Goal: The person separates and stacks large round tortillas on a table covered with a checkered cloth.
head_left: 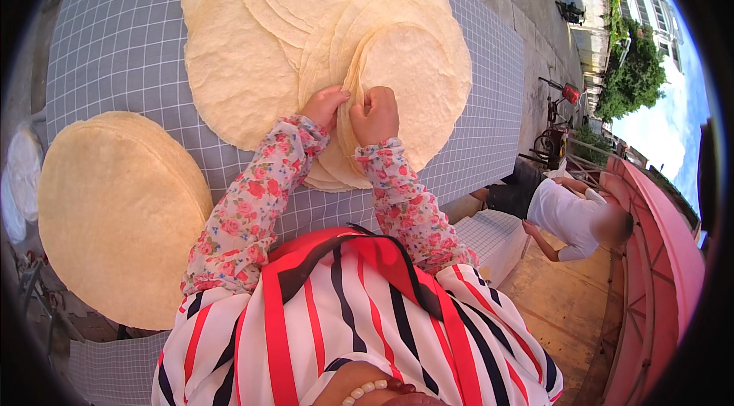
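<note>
Large, thin round flatbreads (pixel 237 92) lie overlapped in loose piles across a grey checked tablecloth (pixel 115 47). At the near edge of a smaller pile of flatbreads (pixel 413 62), my two hands meet. My left hand (pixel 325 106) pinches the edge of a flatbread between thumb and fingers. Close beside it, my right hand (pixel 375 117) is curled with its fingers closed on the raised edge of the same pile. How many layers each hand grips is hidden. Floral sleeves cover both my forearms.
A tall stack of flatbreads (pixel 122 215) stands at the table's left, near my left elbow. To the right, a person in a white shirt (pixel 566 211) is near another checked table (pixel 497 241). A bicycle (pixel 554 134) stands beyond. Clear plastic bags (pixel 23 177) are at far left.
</note>
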`<action>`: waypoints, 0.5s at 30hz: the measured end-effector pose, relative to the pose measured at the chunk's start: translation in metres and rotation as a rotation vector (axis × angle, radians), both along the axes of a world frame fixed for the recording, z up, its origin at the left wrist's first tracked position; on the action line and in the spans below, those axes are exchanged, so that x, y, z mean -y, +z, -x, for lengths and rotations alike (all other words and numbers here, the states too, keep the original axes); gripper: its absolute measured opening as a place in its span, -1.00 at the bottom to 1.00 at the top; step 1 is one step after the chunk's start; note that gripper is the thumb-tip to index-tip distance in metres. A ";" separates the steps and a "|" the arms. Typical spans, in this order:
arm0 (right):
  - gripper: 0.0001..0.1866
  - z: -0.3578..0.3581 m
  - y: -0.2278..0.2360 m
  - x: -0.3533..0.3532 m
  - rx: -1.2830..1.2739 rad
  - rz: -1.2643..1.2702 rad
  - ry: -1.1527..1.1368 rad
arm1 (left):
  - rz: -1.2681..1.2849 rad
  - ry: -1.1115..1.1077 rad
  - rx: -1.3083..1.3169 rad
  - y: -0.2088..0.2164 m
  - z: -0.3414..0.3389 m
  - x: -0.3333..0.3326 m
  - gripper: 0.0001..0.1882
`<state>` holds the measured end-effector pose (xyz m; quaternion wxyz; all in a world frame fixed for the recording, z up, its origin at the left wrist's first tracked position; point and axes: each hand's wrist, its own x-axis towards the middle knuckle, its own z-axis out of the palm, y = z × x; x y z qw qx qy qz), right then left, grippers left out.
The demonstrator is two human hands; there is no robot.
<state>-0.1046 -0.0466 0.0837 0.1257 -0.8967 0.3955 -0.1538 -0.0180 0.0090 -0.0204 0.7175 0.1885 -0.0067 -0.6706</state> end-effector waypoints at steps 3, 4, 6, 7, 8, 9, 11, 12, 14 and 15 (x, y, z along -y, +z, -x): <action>-0.88 -0.004 0.004 -0.004 -0.076 0.058 0.019 | -0.050 0.016 0.049 -0.010 0.004 0.003 -0.74; -0.89 -0.005 0.004 -0.006 -0.115 0.094 0.036 | -0.057 0.029 0.081 -0.009 0.005 0.003 -0.74; -0.90 -0.005 0.003 -0.011 -0.178 0.116 0.050 | -0.073 0.060 0.147 -0.006 0.006 0.002 -0.74; -0.89 -0.004 0.002 -0.015 -0.202 0.103 0.049 | -0.078 0.072 0.164 -0.008 0.006 0.002 -0.74; -0.88 -0.003 0.001 -0.017 -0.226 0.090 0.047 | -0.082 0.084 0.181 -0.011 0.007 0.002 -0.74; -0.87 -0.002 0.001 -0.016 -0.219 0.074 0.029 | -0.084 0.091 0.196 -0.009 0.007 0.003 -0.74; -0.87 0.000 0.000 -0.012 -0.204 0.041 -0.008 | -0.065 0.035 0.137 -0.007 0.004 0.003 -0.73; -0.88 -0.001 0.000 -0.011 -0.179 0.049 -0.004 | -0.059 0.012 0.111 -0.007 0.001 0.001 -0.73; -0.91 -0.005 0.000 -0.009 -0.130 0.064 0.003 | -0.070 -0.008 0.013 -0.026 0.004 0.004 -0.72; -0.92 -0.003 -0.002 -0.008 -0.112 0.037 -0.017 | -0.056 -0.014 -0.023 -0.024 0.004 0.004 -0.72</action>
